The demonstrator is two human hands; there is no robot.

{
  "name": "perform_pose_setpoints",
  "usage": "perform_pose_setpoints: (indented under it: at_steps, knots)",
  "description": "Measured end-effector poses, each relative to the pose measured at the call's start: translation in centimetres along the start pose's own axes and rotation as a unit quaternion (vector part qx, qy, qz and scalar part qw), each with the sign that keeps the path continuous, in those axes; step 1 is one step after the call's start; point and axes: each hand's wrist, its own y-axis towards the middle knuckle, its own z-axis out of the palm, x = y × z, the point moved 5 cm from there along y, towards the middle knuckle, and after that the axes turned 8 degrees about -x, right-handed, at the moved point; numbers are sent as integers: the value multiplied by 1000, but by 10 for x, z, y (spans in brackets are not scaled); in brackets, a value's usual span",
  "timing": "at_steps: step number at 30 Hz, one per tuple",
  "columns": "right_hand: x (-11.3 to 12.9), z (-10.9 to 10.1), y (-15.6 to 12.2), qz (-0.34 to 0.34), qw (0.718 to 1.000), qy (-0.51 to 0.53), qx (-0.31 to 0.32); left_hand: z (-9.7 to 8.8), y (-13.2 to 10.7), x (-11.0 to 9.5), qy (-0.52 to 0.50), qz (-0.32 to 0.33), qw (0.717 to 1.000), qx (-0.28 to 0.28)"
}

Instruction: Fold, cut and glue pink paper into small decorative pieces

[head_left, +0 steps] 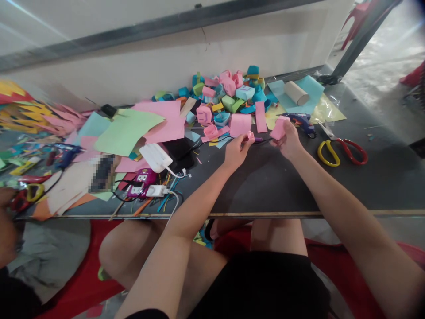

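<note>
My left hand (236, 153) pinches a small pink folded paper piece (251, 136) between thumb and fingers. To its right, my right hand (291, 141) is closed on a pink paper strip (279, 127), which it holds just above the dark table (262, 181). Behind my hands lie a pink paper square (241, 125) and an upright pink strip (260, 117). A blue glue gun (300, 119) rests just beyond my right hand. Scissors (341, 146) with one yellow and one red handle lie farther right.
Small folded paper pieces (229, 86) in several colours are heaped against the wall. A cardboard tube (296, 93) lies on blue paper. Left are coloured sheets (129, 130), a white charger (155, 157), a purple power strip (142, 182) with cables, and a co-worker's arm (8, 226).
</note>
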Motion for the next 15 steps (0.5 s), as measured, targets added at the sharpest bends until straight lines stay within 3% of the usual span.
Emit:
perform_pose_setpoints:
  at_steps: [4,8,15]
  knots:
    - [12,6,-11,79,988,121,46,2,-1,0,-14,9,1000,-8]
    - [9,11,-13,149,973,175,33,4,-1,0,-49,24,998,-15]
    - [-2,20,-14,167,968,186,24,2,-1,5,-64,2,997,-39]
